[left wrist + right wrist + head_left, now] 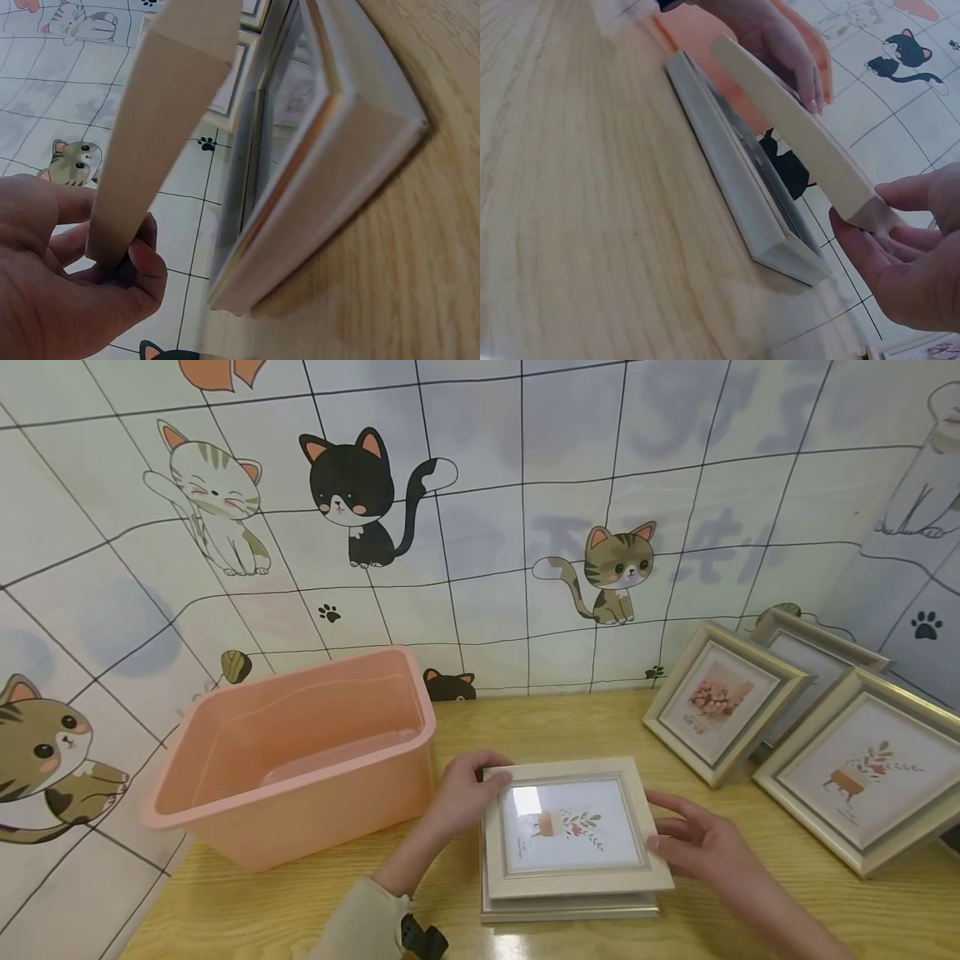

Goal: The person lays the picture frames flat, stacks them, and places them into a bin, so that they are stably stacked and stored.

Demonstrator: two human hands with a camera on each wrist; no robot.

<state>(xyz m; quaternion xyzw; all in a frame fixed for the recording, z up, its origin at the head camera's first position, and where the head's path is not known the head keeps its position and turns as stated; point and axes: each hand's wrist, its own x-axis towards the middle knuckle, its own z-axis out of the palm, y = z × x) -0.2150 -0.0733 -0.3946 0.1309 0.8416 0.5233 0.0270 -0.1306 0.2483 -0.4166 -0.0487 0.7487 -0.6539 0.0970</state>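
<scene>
Both hands hold a cream picture frame with a plant print behind its glass. My left hand pinches its far left corner, thumb on top and fingers beneath. On the right side, my right hand grips the edge between thumb and fingers. Below it another picture frame lies flat on the table. In the left wrist view a gap shows between the held frame and the lower frame. The right wrist view shows the same gap, with the held frame raised above the lower frame.
A pink plastic basin stands left of the hands on the wooden table. To the right, a frame with a flower print, a frame with a plant print and a third frame stand propped near the cat-patterned wall covering.
</scene>
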